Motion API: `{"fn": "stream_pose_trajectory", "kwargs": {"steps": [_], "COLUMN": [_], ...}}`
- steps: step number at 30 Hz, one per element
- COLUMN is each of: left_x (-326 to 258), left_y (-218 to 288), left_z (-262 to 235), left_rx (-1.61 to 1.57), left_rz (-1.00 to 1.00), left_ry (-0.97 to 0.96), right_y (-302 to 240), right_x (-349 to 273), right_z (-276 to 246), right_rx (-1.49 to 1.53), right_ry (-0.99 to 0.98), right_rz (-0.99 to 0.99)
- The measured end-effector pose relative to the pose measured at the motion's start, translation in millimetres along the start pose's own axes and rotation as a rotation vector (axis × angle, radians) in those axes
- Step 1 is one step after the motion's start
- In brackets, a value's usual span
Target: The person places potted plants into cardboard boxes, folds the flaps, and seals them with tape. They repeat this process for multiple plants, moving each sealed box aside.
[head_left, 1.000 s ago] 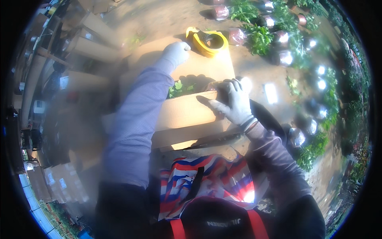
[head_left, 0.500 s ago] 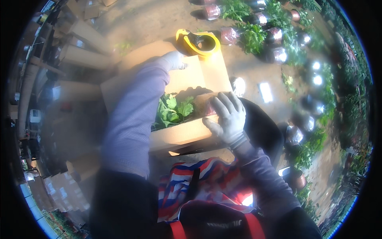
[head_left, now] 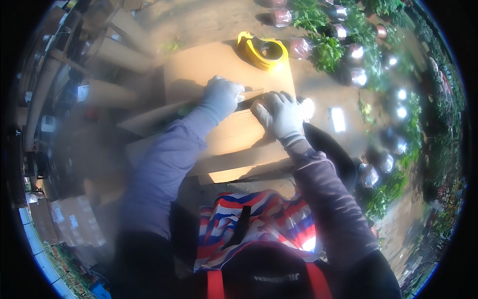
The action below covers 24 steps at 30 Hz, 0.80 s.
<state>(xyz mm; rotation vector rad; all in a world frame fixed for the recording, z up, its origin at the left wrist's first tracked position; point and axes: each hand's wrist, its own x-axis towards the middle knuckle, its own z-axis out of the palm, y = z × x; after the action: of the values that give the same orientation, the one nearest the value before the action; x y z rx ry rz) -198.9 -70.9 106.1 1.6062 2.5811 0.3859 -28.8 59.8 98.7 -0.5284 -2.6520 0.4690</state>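
Note:
A brown cardboard box stands in front of me, its near flap folded inward over the opening. My left hand, in a pale grey work glove, has its fingers curled on a flap edge above the opening. At the right end, my gloved right hand bends its fingers over the cardboard edge, thumb on the near flap. A yellow tape dispenser with a roll lies on the far cardboard flap. The box's contents are almost wholly hidden by the flaps.
Leafy green plants with wrapped root balls or pots lie in rows on the ground to the right. Flat and folded cardboard is piled at the left. A striped red, white and blue cloth covers my lap.
The near flap has come up and over, covering the leaves seen before in the box. My left hand moved nearer to me, my right hand slightly farther away; they are closer together.

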Motion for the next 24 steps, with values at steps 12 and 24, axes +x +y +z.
{"fn": "stream_pose_trajectory", "kwargs": {"steps": [12, 24], "left_x": [-15.9, -116.6], "left_y": [44.4, 6.2], "left_z": [21.4, 15.2], "left_rx": [0.496, 0.05], "left_rz": [-0.015, -0.315], "left_ry": [0.1, 0.262], "right_y": [0.2, -4.2], "right_x": [32.6, 41.4], "right_z": [18.2, 16.8], "right_rx": [-0.011, -0.131], "right_ry": [-0.003, -0.076], "right_rz": [-0.127, -0.182]}}
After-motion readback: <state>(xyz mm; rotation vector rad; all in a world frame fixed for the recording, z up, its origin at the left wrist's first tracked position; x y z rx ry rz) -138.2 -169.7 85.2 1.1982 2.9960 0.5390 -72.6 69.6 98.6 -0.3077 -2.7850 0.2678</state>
